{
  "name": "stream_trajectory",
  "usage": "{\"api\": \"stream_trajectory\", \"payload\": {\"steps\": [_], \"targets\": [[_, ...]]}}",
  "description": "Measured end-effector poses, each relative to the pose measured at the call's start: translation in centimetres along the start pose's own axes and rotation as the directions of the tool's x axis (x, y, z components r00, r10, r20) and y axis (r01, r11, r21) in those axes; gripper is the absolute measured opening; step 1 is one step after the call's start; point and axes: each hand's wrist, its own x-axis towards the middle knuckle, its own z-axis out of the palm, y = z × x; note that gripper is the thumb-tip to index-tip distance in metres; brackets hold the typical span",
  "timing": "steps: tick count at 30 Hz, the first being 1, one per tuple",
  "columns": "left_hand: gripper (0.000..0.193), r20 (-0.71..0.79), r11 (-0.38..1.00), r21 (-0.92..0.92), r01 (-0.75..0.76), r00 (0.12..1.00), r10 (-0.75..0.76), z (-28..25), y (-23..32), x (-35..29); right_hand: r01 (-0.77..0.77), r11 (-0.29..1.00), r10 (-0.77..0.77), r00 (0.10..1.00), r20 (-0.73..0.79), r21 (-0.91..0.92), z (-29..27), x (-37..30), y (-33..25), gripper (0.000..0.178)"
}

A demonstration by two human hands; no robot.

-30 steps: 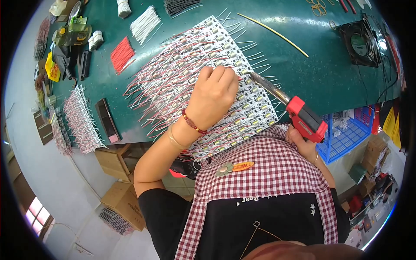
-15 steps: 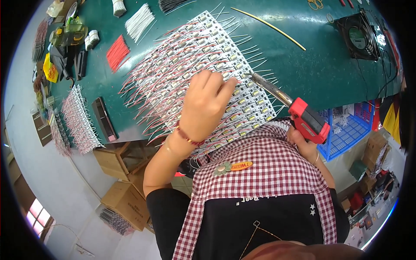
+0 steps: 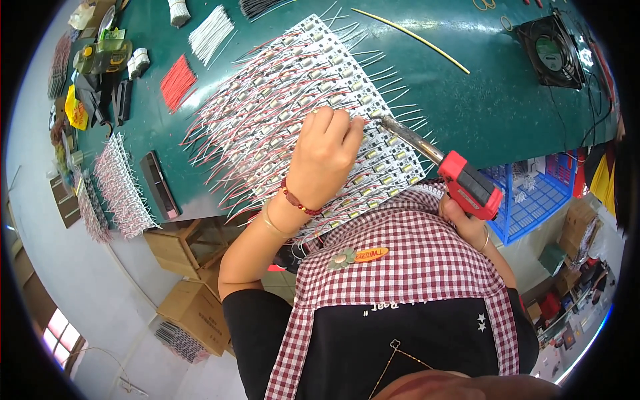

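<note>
A white panel of small circuit boards (image 3: 400,167) lies on the table before me, with red and white wires fanning out on its left and pale wire ends along its right edge. My left hand (image 3: 325,148) rests over the middle of the panel, fingers curled and pinched; whatever sits between the fingertips is hidden. My right hand (image 3: 463,220) is wrapped round the handle of a red and black soldering gun (image 3: 472,187). Its metal tip points left and meets the panel close to my left fingertips.
Bundles of red wires (image 3: 178,83) and white wires (image 3: 211,33) lie beyond the panel to the left. A yellow stick (image 3: 411,39) is at the far side, and a black fan (image 3: 549,53) stands far right. A blue crate (image 3: 530,207) sits beside the table at right.
The soldering gun has shifted slightly left and its tip slightly down, closer to my left fingertips. My left wrist has turned a little while the hand stays over the panel.
</note>
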Motion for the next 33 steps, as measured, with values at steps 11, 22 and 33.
{"api": "stream_trajectory", "payload": {"steps": [11,22,33], "targets": [[0.019,0.018,0.998,0.059,-0.033,0.999,0.032,-0.1,0.4,-0.2,0.018,0.993,-0.014,0.999,0.039,-0.114,-0.6,-0.1,0.7,0.016],[0.022,0.006,0.994,0.099,-0.04,0.999,0.039,-0.2,0.8,-0.4,0.055,0.988,-0.051,0.998,0.036,-0.144,-0.6,-0.2,1.2,0.021],[0.023,0.006,0.989,0.132,-0.066,0.998,0.065,0.1,0.8,-0.3,0.031,0.997,-0.026,0.996,0.08,-0.07,-0.2,0.1,0.8,0.016]]}}
